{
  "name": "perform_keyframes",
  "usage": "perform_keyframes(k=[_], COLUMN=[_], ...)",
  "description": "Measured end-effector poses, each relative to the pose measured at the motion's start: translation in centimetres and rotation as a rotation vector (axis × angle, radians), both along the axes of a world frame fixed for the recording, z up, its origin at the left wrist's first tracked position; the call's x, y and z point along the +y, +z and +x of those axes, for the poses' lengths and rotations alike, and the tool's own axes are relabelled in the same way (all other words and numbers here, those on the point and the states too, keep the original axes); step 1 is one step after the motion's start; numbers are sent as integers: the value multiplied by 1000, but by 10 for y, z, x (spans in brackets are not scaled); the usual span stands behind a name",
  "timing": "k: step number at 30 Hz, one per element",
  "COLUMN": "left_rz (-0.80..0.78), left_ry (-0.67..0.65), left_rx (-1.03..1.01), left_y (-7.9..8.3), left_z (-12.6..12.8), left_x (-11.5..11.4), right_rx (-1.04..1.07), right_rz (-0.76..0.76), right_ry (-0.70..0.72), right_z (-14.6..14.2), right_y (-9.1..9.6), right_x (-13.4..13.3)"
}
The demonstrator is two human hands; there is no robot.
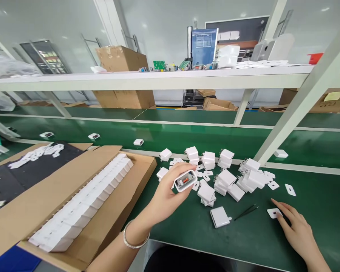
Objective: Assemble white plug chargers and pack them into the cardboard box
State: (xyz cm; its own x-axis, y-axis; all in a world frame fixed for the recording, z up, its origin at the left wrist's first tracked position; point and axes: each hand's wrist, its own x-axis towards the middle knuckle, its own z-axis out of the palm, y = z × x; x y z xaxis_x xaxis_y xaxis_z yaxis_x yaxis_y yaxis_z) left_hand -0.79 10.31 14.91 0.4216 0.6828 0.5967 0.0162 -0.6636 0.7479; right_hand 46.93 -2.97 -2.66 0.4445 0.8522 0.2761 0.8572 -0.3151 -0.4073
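Note:
My left hand is closed around a white charger housing. Its open end faces me, and metal and orange parts show inside. Over at the right, my right hand has its fingers apart, with the thumb at the edge of a small white cover plate; that plate seems to lie on the green table. Between the hands are a single white charger and dark tweezers. Stacked white chargers with metal prongs and scattered cover plates sit behind them.
A cardboard tray with a long row of white chargers stands at the left. Beyond the table, a green conveyor belt carries spaced white pieces. A slanted white post rises at the right, and a shelf crosses above.

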Motion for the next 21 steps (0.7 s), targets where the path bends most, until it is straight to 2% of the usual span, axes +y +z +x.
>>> perform_keyframes(k=[2, 4, 7, 10, 12, 14, 16, 19, 21], left_rz=[-104, -224, -324, -382, -464, -543, -580, -563, -529], left_ry=[-16, -39, -87, -165, -242, -307, -336, -350, -353], left_rx=[5, 15, 16, -14, -40, -46, -17, 27, 47], left_y=[-5, -12, -25, -36, -44, -51, -57, -64, -67], left_z=[-7, -13, -20, -23, -22, -18, -12, -1, 5], left_x=[-6, -11, -17, -22, -26, -32, -39, -49, -55], right_rx=[3, 38, 110, 99, 65, 33, 11, -35, -53], right_rz=[-4, -2, 21, 96, 198, 344, 414, 435, 453], right_ry=[101, 143, 95, 2, -4, 55, 268, 608, 731], right_z=[5, 10, 8, -13, -43, -86, -134, -199, -229], right_y=[0, 2, 12, 31, 48, 69, 92, 121, 132], right_x=[-2, -4, -7, -12, -16, -19, -21, -18, -12])
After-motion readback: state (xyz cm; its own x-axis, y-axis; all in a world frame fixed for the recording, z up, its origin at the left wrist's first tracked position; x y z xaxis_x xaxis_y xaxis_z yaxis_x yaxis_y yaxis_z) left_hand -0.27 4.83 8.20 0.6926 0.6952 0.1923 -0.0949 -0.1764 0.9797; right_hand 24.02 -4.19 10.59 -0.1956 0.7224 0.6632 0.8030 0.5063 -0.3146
